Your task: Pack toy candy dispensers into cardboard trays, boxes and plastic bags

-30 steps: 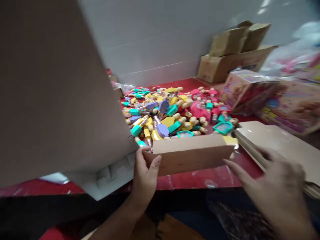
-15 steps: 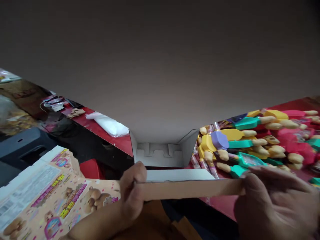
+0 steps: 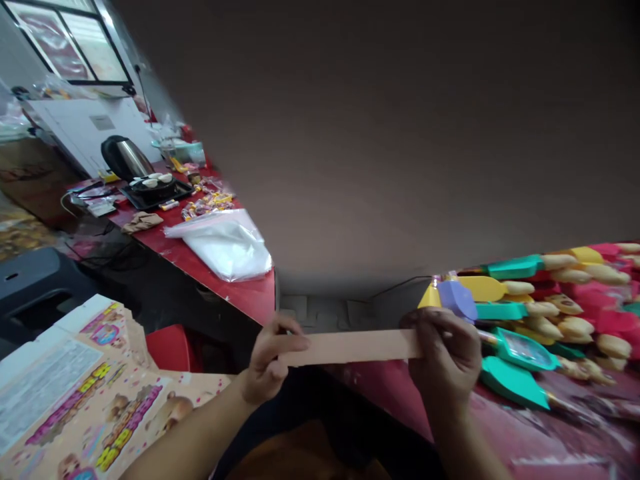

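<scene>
Both hands pinch the front flap (image 3: 353, 347) of an open cardboard box (image 3: 400, 133) on the red tabletop (image 3: 240, 293): left hand (image 3: 270, 360), right hand (image 3: 445, 360). Printing on the pink cartons (image 3: 85, 393) is blurred, unreadable.

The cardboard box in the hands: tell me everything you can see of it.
The cardboard box is an unfolded carton of plain brown card, its big panel raised towards the camera and filling most of the view. Below it a pale inner wall with notched tabs shows. A narrow front flap lies level, pinched at its ends by the left hand and the right hand. It sits over the red table.
</scene>
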The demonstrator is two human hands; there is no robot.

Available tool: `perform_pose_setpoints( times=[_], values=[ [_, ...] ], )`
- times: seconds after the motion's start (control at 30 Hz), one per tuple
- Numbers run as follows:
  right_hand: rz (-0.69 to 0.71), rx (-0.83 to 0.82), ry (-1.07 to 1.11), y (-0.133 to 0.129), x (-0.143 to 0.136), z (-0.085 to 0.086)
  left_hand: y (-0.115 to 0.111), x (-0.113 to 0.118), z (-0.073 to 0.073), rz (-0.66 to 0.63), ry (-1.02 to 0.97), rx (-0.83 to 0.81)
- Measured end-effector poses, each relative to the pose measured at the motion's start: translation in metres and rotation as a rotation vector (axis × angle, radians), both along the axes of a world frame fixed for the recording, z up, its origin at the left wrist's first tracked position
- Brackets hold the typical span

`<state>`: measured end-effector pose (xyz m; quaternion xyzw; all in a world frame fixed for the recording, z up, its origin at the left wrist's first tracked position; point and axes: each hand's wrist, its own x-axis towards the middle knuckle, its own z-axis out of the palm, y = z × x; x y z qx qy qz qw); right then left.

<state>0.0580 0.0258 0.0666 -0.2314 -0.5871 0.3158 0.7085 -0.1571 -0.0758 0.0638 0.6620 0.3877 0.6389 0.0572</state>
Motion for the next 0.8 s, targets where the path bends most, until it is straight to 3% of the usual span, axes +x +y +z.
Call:
perform_pose_setpoints(
  times=[0.07,0.13,0.23,0.4,0.47,0.6,0.7,0.8],
  values=[
    [-0.033,-0.007,-0.074,0.001,0.007,-0.014,0.002,0.001,-0.013,-0.034,0.091,0.033],
    [-0.063,0.012,-0.193,-0.001,0.013,-0.021,0.005,0.002,-0.021,0.016,0.112,0.072],
    [-0.196,0.128,-0.421,-0.003,0.020,-0.019,0.009,-0.001,-0.020,0.129,0.127,0.094],
    [-0.311,0.641,-0.857,0.008,0.013,0.007,0.018,-0.013,0.013,0.418,0.579,0.185],
    [-0.336,0.675,-1.028,0.013,0.003,0.019,0.023,-0.015,0.028,0.449,0.730,0.090],
    [-0.346,0.548,-1.312,0.019,-0.016,0.035,0.036,-0.006,0.047,0.544,0.970,-0.081],
    [-0.341,0.567,-1.307,0.023,-0.021,0.033,0.045,-0.002,0.048,0.470,0.952,0.014],
    [-0.372,0.615,-1.168,0.025,-0.018,0.024,0.044,-0.010,0.039,0.406,0.665,0.176]
  ],
)
